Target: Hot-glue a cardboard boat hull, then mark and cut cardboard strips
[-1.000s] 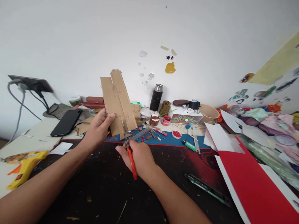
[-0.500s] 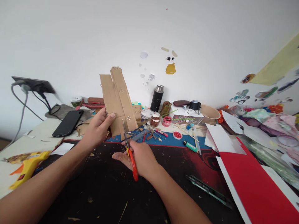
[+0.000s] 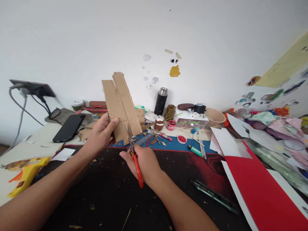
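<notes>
A creased piece of brown cardboard (image 3: 121, 104) stands raised above the desk, split partway down from its top edge. My left hand (image 3: 102, 130) grips its lower left side, thumb on the near face and fingers behind. Red-handled scissors (image 3: 137, 170) are in my right hand (image 3: 146, 162), their blades pointing up at the cardboard's bottom edge. One blade lies in front of the cardboard near its lower right part. The fingers inside the handles are partly hidden.
On the left are a yellow glue gun (image 3: 29, 175) and a black phone (image 3: 68, 128). A black thermos (image 3: 161, 102) and paint jars (image 3: 159, 123) stand at the back. A utility knife (image 3: 214, 195) and red paper (image 3: 262, 192) lie to the right.
My right thumb has moved in closer to the scissor handles, which appear nearer together. The cardboard sits slightly lower in view, still held by my left hand.
</notes>
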`<state>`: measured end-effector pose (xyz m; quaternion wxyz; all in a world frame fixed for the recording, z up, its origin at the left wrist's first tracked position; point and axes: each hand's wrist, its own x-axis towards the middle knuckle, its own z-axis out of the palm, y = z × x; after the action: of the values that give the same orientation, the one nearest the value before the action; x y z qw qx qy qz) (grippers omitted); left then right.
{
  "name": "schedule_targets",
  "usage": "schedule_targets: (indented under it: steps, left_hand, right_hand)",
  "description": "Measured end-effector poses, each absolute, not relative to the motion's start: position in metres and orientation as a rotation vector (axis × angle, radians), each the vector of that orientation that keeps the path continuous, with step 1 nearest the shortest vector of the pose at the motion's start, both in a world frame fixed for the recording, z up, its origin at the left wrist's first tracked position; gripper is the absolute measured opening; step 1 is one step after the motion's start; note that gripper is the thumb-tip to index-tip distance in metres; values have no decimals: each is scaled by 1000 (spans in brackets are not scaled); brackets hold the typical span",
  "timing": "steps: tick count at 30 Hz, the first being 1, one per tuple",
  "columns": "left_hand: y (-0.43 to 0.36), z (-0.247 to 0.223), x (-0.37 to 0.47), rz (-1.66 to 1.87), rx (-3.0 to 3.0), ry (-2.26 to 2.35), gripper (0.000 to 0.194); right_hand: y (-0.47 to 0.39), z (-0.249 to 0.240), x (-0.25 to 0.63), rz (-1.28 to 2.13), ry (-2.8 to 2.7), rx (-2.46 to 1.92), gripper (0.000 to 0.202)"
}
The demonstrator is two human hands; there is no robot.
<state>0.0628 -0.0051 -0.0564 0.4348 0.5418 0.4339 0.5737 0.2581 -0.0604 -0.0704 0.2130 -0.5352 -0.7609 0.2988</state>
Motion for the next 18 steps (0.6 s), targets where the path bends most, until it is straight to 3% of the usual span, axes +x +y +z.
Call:
schedule_targets:
  steps: [18]
  left_hand:
    - [-3, -62, 65, 1456, 1317, 1099, 40]
  right_hand:
    - [-61, -71, 254, 635, -2199, -1591, 32]
